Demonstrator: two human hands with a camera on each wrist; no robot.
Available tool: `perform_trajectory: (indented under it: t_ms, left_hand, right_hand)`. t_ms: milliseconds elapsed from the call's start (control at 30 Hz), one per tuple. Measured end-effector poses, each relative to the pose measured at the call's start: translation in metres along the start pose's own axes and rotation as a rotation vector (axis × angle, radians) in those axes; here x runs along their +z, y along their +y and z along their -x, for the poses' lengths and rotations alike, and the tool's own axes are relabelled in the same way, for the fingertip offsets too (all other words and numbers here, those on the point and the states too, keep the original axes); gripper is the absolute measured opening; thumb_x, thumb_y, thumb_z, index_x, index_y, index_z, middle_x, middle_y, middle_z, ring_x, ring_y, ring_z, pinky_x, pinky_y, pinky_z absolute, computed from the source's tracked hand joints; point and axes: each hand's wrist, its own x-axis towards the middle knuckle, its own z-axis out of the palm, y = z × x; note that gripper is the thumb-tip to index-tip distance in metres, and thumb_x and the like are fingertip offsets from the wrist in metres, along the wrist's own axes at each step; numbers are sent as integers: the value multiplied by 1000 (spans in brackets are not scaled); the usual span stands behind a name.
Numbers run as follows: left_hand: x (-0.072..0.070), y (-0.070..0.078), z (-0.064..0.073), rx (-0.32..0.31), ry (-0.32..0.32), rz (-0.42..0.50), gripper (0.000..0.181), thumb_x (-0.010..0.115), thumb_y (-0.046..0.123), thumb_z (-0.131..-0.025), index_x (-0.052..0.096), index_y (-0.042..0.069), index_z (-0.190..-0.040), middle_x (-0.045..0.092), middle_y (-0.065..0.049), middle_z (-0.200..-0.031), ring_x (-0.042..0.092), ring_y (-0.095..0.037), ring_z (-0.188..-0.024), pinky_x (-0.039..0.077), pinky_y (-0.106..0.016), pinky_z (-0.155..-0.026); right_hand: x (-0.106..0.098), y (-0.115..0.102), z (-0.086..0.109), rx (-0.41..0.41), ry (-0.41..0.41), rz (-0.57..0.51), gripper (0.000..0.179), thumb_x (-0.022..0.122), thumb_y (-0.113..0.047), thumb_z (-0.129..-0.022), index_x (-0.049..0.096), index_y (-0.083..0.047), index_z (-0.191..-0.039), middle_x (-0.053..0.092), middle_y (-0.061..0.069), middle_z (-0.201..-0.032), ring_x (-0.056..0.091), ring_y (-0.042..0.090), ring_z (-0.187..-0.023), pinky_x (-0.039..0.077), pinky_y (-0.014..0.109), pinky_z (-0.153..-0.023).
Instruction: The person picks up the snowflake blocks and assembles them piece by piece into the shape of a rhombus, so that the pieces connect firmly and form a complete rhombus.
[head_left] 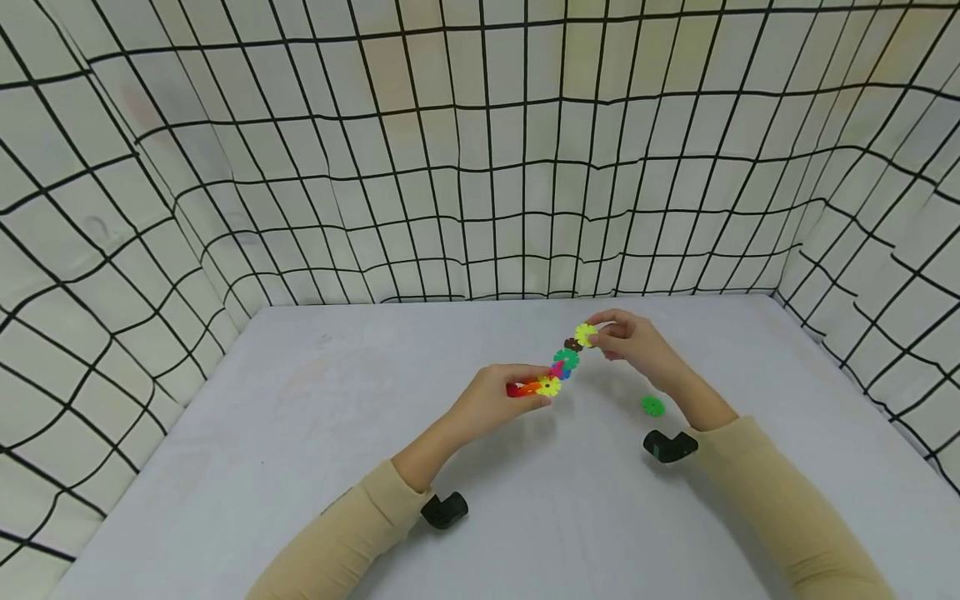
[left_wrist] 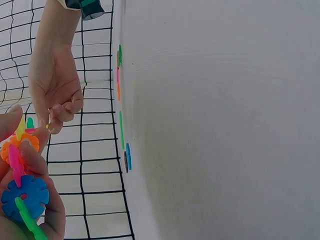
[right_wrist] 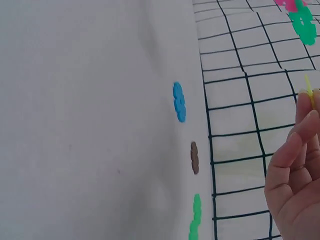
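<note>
My left hand (head_left: 498, 392) grips a chain of notched plastic flower discs. In the left wrist view the chain has a blue disc (left_wrist: 31, 197), a pink disc (left_wrist: 16, 165) and an orange disc (left_wrist: 31, 142), among others. A teal-green disc (right_wrist: 303, 27) shows at the chain's far end in the right wrist view. My right hand (head_left: 637, 343) pinches a yellow disc (head_left: 585, 335) between thumb and fingertips. That yellow disc is seen edge-on in the right wrist view, with a gap between it and the teal-green disc.
A loose green disc (head_left: 652, 406) lies on the white table (head_left: 337, 433) near my right wrist. A brown disc (right_wrist: 194, 157) and a blue disc (right_wrist: 179, 102) lie there too. Black netting (head_left: 487, 167) over white walls encloses the table at the back and sides.
</note>
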Motion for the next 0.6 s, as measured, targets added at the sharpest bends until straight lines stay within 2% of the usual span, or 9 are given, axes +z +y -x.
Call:
perform_trajectory:
  t_ms: [167, 267, 467, 600]
  left_hand:
    - [-1, 1, 2, -3, 0, 7, 42, 77, 24, -94, 70, 13, -134, 68, -5, -130, 58, -21, -109, 54, -27, -80]
    - [-1, 1, 2, 0, 3, 7, 41, 77, 23, -95, 70, 12, -134, 68, -5, -131, 59, -21, -109, 55, -27, -81]
    - [-2, 0, 4, 0, 12, 15, 41, 77, 23, -94, 70, 13, -133, 68, -6, -129, 59, -22, -109, 55, -27, -81]
    - [-4, 0, 5, 4, 7, 34, 40, 78, 24, -94, 71, 12, -132, 69, -4, -127, 60, -19, -102, 55, -27, -79]
  right_hand:
    - [13, -1, 6, 24, -4, -199, 38, 64, -13, -103, 54, -1, -138, 65, 7, -104, 58, 28, -90, 53, 29, -85]
    - [18, -2, 9, 18, 4, -269, 37, 62, -11, -104, 54, -1, -138, 64, 3, -101, 57, 23, -86, 53, 27, -81]
    - [22, 0, 10, 17, -16, -292, 36, 61, -12, -104, 54, -2, -138, 61, 3, -103, 56, 22, -86, 52, 22, -79]
    - [21, 2, 12, 15, -37, -300, 35, 60, -11, -105, 54, -1, -138, 60, 4, -107, 56, 23, -90, 52, 20, -80]
